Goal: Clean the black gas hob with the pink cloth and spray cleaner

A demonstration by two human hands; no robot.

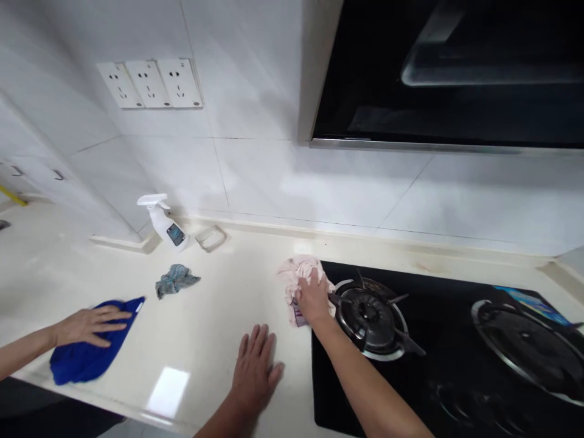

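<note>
"Your hands?"

"My left hand (254, 372) lies flat and empty on the countertop (228, 298); my right hand (314, 299), half-curled, presses the pink cloth (294, 275). Whether it grips, I can't tell."

"Cloth's where?"

"Overlapping the gas hob's (440, 340) left edge."

place: kitchen | gas hob (438, 316) just right of the right hand (314, 298) | range hood (447, 115) above, rightward of it | tiled wall (274, 176) beyond; sockets (150, 85) up-left
</note>
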